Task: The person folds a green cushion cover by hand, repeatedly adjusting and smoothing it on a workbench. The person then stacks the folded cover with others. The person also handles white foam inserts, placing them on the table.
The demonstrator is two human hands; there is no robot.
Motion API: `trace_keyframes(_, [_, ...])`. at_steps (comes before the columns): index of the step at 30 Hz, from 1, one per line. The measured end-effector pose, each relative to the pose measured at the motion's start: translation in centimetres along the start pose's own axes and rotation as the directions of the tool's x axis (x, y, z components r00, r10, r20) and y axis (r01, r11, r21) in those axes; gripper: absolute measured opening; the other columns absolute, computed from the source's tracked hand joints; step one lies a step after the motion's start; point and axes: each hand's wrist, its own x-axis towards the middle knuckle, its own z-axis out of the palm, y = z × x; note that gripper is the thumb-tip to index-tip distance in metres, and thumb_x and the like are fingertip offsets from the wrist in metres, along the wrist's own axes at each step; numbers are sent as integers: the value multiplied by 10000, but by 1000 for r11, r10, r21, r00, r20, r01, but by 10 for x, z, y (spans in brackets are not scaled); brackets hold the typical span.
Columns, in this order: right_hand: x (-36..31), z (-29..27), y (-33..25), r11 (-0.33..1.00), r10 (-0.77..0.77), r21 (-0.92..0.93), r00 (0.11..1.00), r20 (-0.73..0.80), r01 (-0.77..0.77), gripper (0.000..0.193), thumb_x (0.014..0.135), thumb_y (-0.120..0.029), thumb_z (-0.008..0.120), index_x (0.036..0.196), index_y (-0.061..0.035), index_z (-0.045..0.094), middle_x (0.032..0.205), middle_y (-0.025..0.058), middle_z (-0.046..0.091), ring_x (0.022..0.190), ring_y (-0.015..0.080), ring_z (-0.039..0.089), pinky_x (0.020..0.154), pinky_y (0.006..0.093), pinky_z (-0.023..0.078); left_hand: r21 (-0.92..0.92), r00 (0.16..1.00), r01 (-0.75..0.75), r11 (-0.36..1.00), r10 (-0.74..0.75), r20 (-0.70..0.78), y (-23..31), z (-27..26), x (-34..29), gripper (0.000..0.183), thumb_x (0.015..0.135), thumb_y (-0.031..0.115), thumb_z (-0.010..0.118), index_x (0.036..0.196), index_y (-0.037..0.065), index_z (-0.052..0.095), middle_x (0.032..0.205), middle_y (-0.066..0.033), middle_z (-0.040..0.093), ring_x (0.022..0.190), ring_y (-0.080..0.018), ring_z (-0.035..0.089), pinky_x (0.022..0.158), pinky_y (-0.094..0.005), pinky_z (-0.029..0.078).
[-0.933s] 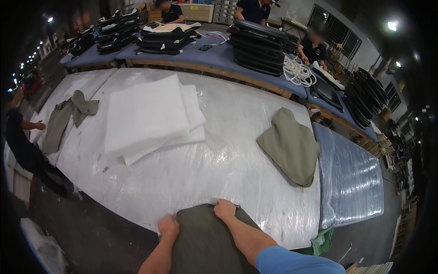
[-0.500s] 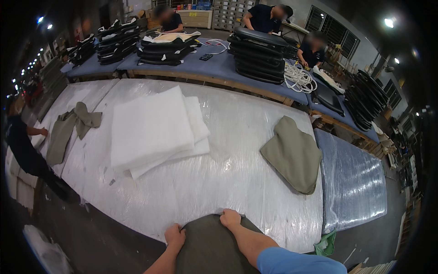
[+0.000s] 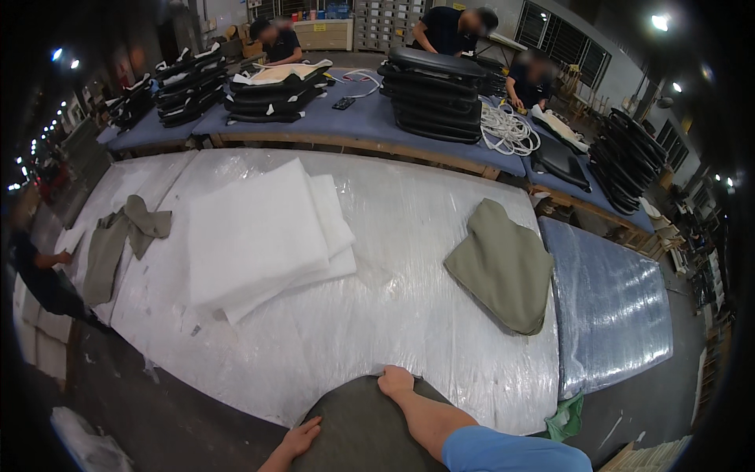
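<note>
At the near edge of the plastic-wrapped table (image 3: 409,315) is a dark olive fabric-covered piece (image 3: 358,421) with a rounded far end, perhaps a cushion. My right hand (image 3: 395,381) is closed on the rim of that far end. Along its left side lies my left hand (image 3: 301,437), fingers stretched out and resting on the fabric. The lower part of the piece runs out of the picture. Beyond, on the right, a folded olive fabric cover (image 3: 503,271) lies on the plastic. A stack of thick white padding sheets (image 3: 255,236) sits left of the middle.
More olive fabric (image 3: 118,236) lies at the far left, near a person (image 3: 39,267). A blue plastic-wrapped slab (image 3: 613,307) adjoins on the right. Behind, a blue-topped bench (image 3: 362,122) carries black cushion stacks (image 3: 432,98) and white cord (image 3: 511,130); several people work there.
My left hand has let go of the far rim and slid nearer along the left side, its fingers now straightened. My right hand keeps its grip. The person at far left has moved slightly.
</note>
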Motion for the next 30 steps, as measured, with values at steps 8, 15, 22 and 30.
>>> trace_keyframes(8, [22,-51,-2,921,-284,-87,809,515,379,370,898,-316,650,1201,-115,721,1156,158,732,1099,293,696,944,444,542,-532,936,-124,838,-80,-344,-11,15,-82,411,1045,313,526,1209,-7,727,1159,-111,737,1085,-202,663,969,-312,488])
trace_keyframes(15, [-62,-223,49,788,-586,569,567,579,233,552,1032,-505,540,1373,-79,626,1336,126,667,1153,276,674,1019,419,500,-662,698,-625,414,-83,-712,93,66,-272,474,1084,347,497,1267,-56,667,1269,-159,677,1178,-267,612,1058,-407,447])
trace_keyframes(22, [-126,-230,68,131,-666,991,741,84,5,635,1098,-499,404,1233,67,659,1219,199,709,1109,297,695,1037,423,503,-342,224,-671,658,-260,-939,93,42,-180,358,1066,281,509,970,13,726,970,-49,690,920,-148,614,854,-323,477])
trace_keyframes(30, [-112,-246,14,283,-649,780,711,-272,557,718,1114,-541,278,1141,4,745,1243,126,715,1223,240,611,1120,366,390,-247,206,-637,730,-147,-967,120,-64,-114,426,1088,295,479,834,-8,639,805,-7,590,778,-114,489,722,-313,420])
